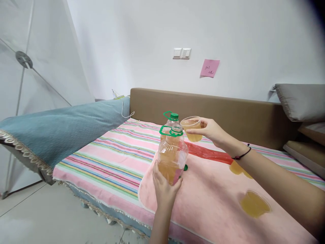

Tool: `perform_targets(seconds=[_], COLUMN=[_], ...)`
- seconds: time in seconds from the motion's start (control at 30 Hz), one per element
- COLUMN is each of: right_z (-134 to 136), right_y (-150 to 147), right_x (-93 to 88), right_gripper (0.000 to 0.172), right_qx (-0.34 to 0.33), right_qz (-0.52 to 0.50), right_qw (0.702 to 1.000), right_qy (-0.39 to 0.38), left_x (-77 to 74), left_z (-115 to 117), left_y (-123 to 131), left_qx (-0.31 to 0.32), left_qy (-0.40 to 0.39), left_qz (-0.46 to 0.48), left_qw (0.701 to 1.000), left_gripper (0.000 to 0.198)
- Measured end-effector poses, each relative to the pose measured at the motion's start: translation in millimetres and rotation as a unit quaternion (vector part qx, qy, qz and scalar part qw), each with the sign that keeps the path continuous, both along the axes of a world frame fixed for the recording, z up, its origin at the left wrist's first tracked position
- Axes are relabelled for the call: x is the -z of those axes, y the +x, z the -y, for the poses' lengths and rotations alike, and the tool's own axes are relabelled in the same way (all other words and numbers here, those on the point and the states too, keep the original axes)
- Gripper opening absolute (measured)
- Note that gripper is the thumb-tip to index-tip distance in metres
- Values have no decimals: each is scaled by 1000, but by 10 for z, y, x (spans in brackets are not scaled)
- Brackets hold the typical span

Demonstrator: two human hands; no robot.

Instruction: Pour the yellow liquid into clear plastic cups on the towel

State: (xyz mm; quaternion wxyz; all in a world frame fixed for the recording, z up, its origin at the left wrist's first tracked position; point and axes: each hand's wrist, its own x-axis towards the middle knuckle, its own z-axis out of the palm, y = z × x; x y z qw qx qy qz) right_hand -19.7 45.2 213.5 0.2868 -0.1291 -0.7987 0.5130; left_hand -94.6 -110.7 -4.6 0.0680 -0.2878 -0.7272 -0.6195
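Note:
My left hand (pixel 166 184) is wrapped round the lower part of a clear plastic bottle (pixel 172 152) with a green ring handle. Its mouth is uncapped, and amber liquid fills its lower part. In my right hand (pixel 209 130) is a clear plastic cup (pixel 193 135) of the same amber liquid, gripped near its rim beside the bottle's neck. A second bottle, with a green cap (pixel 174 116) on, stands just behind the first and is partly hidden by it. A loose green cap (pixel 186 167) lies on the pink mat by the held bottle.
On the pink mat (pixel 198 203) at the right stand a filled cup (pixel 254 204) and further amber cups (pixel 238 167) partly behind my forearm. A red plastic bag (pixel 208 152) lies along the mat's far edge. Striped cloth (pixel 109 156) covers the bed; cushions (pixel 302 101) are stacked at right.

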Motion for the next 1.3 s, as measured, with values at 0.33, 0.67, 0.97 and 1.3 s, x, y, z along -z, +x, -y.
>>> perform_targets(seconds=[0.33, 0.67, 0.97, 1.3], right_z=[-45, -123, -192, -203], right_y=[2, -24, -43, -51], right_x=[-82, -123, -157, -182], right_gripper=[46, 42, 41, 43], right_qx=[0, 0, -2, -11], right_qz=[28, 46, 55, 52], right_qw=[999, 997, 995, 995], right_qy=[34, 66, 81, 87], left_x=[19, 35, 4, -22], left_z=[-7, -9, 5, 22], left_y=[-20, -25, -22, -44], left_qx=[2, -4, 7, 8], left_qy=[-1, -6, 5, -8], left_qz=[-16, -21, -6, -15], left_qw=[1000, 1000, 1000, 1000], left_gripper=[107, 107, 108, 107])
